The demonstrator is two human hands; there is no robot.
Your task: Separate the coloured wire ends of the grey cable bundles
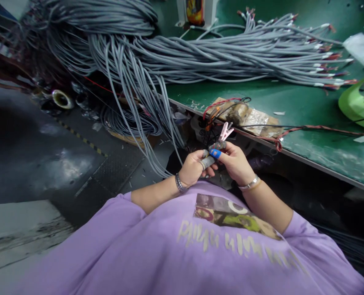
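My left hand [194, 166] and my right hand [238, 162] meet in front of my chest, just below the bench edge. Both are closed, with fingertips pressed together. Grey finger covers wrap several fingers, and a blue cover is on my right thumb. Whatever lies between the fingertips is too small and too hidden to make out. Right above my right hand, a pink clothes peg [226, 132] sticks up at the bench edge. Several grey cables [132, 90] hang off the bench and run down close to my left hand.
A thick bundle of grey cables [218, 55] with stripped ends lies across the green bench [317, 139]. Near its edge are a cardboard piece [269, 128] and red-black wires [298, 128]. A green basket [350, 102] stands right; a cable coil [132, 125] lies below left.
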